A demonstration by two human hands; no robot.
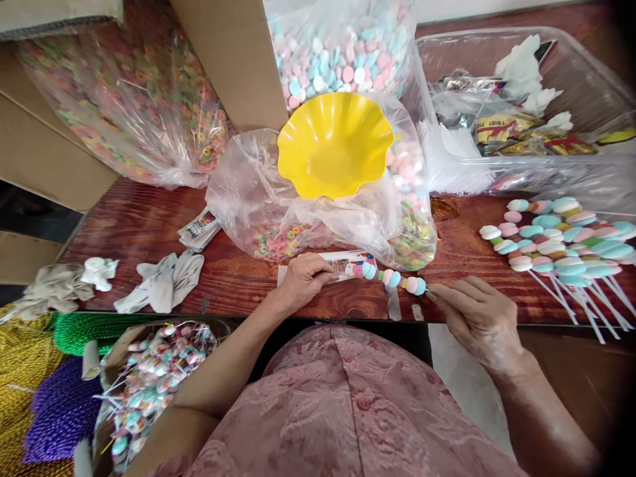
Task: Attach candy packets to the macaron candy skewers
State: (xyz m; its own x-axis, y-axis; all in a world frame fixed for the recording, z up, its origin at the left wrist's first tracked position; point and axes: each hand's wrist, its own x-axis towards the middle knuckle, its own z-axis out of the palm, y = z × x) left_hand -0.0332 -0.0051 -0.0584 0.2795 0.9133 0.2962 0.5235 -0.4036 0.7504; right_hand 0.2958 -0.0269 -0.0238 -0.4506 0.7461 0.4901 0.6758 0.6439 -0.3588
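Observation:
My left hand [304,279] is closed on a clear printed wrapper [342,264] lying on the wooden table [149,225]. My right hand [477,317] pinches the stick end of a candy skewer [392,278] of pastel pink, blue and white pieces. The skewer's tip reaches into the wrapper's mouth. A yellow scalloped bowl [335,146] sits just behind on a plastic bag of ring candies [278,218].
Finished candy skewers [556,242] lie piled at the right. A clear bin [521,112] holds wrappers and white scraps. Big bags of candy [342,46] and cardboard boxes [233,59] stand behind. Crumpled cloths [163,281] lie left; a box of wrapped lollipops [149,377] sits below.

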